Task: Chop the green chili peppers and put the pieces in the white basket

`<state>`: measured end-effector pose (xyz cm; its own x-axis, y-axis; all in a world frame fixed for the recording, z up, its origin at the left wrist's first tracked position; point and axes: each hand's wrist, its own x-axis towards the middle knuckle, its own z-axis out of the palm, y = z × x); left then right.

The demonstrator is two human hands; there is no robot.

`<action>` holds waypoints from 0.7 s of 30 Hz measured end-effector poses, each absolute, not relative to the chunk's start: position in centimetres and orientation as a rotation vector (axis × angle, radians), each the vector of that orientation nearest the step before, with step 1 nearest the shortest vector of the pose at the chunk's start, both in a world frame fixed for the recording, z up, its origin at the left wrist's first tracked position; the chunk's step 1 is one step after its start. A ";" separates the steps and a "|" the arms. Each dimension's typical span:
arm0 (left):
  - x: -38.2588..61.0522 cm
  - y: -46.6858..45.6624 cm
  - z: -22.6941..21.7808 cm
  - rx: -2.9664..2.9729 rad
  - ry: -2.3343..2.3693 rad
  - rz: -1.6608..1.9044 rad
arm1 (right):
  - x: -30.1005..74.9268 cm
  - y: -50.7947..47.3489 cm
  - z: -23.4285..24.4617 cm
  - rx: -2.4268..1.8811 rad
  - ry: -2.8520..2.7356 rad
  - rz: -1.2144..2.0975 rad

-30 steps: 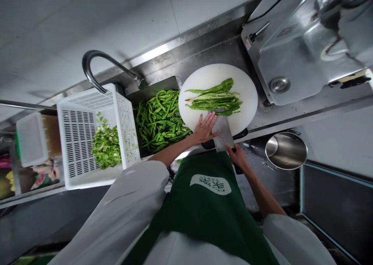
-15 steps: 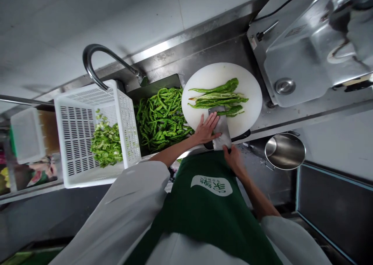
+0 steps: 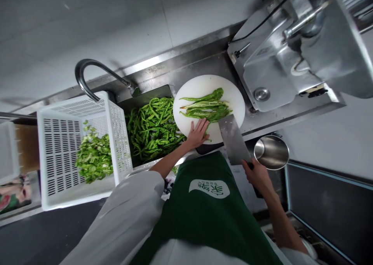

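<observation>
Several long green peppers point(image 3: 204, 109) lie side by side on a round white cutting board point(image 3: 186, 86); some look slit open, with pale insides showing. My left hand point(image 3: 198, 133) rests flat at the board's near side, fingers stretched out against the lower edge of the peppers. A bit of green shows beside its fingertips and thumb. In my right hand point(image 3: 258, 173) is the handle of a cleaver point(image 3: 234, 140). Its broad blade slants over the board's near right edge, the tip close to the pepper ends. My right fingers are wrapped round the handle.
Left of the board, a sink holds many whole green peppers point(image 3: 154, 121). Beside it stands a white plastic basket point(image 3: 122, 140) with chopped greens point(image 3: 94, 156), under a curved faucet point(image 3: 90, 63). A metal machine point(image 3: 268, 70) stands right; a steel pot point(image 3: 272, 152) sits lower.
The cleaver has moved right, away from my left hand, and turned, with my right hand swinging outward. The nearest pepper now lies closer against the others. The camera view has shifted.
</observation>
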<state>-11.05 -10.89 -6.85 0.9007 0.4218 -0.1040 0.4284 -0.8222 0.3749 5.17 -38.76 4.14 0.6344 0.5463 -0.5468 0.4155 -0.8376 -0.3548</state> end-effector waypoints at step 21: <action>1.6 -0.8 -4.0 2.796 0.851 -0.362 | 12.7 -27.7 4.2 -2.785 -1.207 0.774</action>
<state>1.58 -0.81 -4.00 0.8048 0.5194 -0.2874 0.5673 -0.8154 0.1153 12.68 -27.72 4.20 0.5809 0.6875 -0.4357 0.6829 -0.7030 -0.1989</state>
